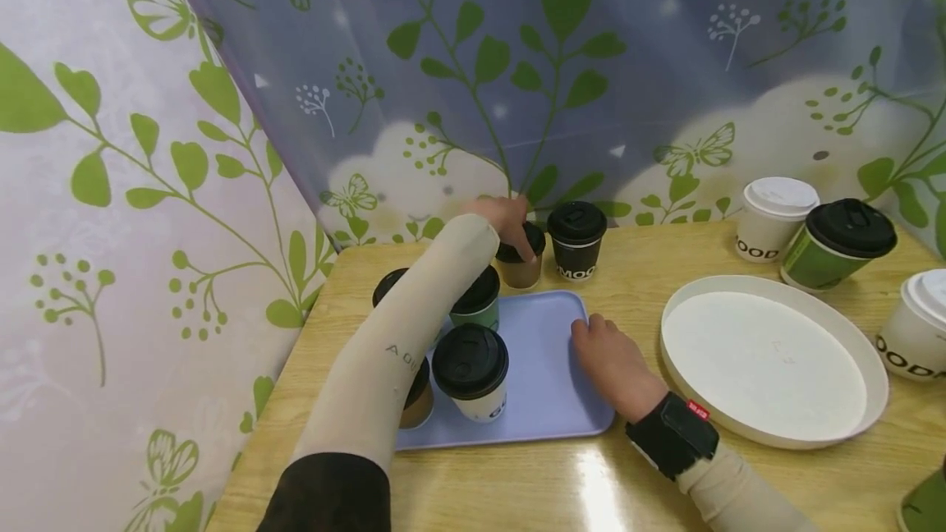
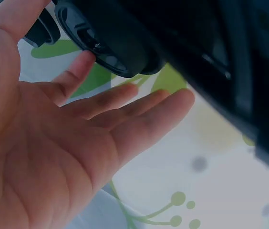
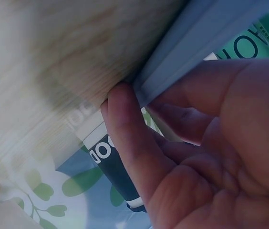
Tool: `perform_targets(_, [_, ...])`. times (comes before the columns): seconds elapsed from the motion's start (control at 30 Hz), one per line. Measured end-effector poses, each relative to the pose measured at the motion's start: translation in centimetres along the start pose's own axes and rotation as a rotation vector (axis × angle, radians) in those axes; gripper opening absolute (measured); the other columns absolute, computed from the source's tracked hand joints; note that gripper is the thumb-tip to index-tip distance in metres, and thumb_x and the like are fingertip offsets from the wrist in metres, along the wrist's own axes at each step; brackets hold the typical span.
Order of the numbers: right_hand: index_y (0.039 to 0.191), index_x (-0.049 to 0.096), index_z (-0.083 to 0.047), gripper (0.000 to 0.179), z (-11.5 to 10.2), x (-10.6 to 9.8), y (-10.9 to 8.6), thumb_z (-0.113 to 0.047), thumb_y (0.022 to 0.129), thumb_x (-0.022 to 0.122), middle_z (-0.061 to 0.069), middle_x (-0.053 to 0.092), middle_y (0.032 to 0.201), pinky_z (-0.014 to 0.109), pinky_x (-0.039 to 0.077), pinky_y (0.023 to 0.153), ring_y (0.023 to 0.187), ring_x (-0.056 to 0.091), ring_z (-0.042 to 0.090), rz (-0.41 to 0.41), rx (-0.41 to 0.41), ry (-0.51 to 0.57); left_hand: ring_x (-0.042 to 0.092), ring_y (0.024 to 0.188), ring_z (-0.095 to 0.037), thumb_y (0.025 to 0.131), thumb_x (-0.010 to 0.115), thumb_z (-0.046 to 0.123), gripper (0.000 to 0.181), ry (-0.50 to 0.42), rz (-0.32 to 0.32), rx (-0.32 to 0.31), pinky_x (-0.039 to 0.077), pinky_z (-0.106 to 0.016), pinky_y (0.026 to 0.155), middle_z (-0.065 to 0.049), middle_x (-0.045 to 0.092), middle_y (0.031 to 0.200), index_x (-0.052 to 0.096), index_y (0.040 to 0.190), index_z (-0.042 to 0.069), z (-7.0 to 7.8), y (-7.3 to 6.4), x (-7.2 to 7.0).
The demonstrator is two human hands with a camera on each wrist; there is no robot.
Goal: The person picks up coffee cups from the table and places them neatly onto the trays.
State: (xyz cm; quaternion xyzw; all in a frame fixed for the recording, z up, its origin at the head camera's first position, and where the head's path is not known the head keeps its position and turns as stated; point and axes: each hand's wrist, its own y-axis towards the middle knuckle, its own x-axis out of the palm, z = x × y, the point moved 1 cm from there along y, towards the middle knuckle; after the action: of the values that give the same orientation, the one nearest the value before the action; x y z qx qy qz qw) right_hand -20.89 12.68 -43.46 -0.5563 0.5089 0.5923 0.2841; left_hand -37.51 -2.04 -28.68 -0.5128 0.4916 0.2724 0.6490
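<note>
In the head view, my left hand (image 1: pixel 502 222) reaches over a brown paper coffee cup (image 1: pixel 521 272) with a black lid behind the tray. Its fingers (image 2: pixel 144 112) are extended in the left wrist view, one fingertip meeting a black lid (image 2: pixel 98 40). My right hand (image 1: pixel 617 364) grips the right rim of a lavender tray (image 1: pixel 543 351), fingers curled at the edge (image 3: pixel 172 52). On the tray's left side stand a white cup (image 1: pixel 480 409), a green cup (image 1: pixel 484 317) and a brown cup (image 1: pixel 419 409), all black-lidded. My left arm partly hides these and another lid (image 1: pixel 386 282).
A black cup (image 1: pixel 576 257) stands beside the brown one at the back. Right of the lavender tray lies a round white tray (image 1: pixel 769 360). Near it are a white cup (image 1: pixel 761 224), a green cup (image 1: pixel 816 257) and another white cup (image 1: pixel 912 335). A patterned cloth borders the table.
</note>
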Motion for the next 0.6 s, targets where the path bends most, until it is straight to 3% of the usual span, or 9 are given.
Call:
perform_targets(0.13, [0.098, 0.057, 0.008, 0.006, 0.05, 0.04, -0.06, 0.012, 0.093, 0.057, 0.022, 0.052, 0.084, 0.048, 0.052, 0.055, 0.07, 0.057, 0.036, 0.017, -0.007, -0.005, 0.044, 0.144, -0.025, 0.086, 0.078, 0.058, 0.107, 0.023, -0.024, -0.018, 0.043, -0.046, 0.109, -0.005, 0.035, 0.165, 0.019, 0.166, 0.018, 0.31, 0.16, 0.19])
perform_targets(0.47, [0.101, 0.058, 0.009, 0.007, 0.1, 0.11, 0.08, 0.011, 0.094, 0.057, 0.022, 0.053, 0.085, 0.048, 0.054, 0.057, 0.072, 0.058, 0.035, -0.023, 0.008, -0.015, 0.043, 0.145, -0.025, 0.081, 0.082, 0.059, 0.12, 0.02, 0.01, -0.018, 0.044, -0.044, 0.108, -0.004, 0.032, 0.168, 0.011, 0.167, 0.015, 0.63, 0.15, 0.84])
perform_targets(0.6, [0.101, 0.058, 0.009, 0.008, 0.02, 0.09, 0.06, 0.011, 0.094, 0.057, 0.023, 0.053, 0.085, 0.048, 0.054, 0.057, 0.072, 0.058, 0.035, -0.024, 0.005, -0.014, 0.041, 0.147, -0.024, 0.082, 0.08, 0.061, 0.118, 0.021, -0.011, -0.016, 0.043, -0.044, 0.11, -0.002, 0.03, 0.168, 0.011, 0.167, 0.018, 0.73, 0.18, 0.91])
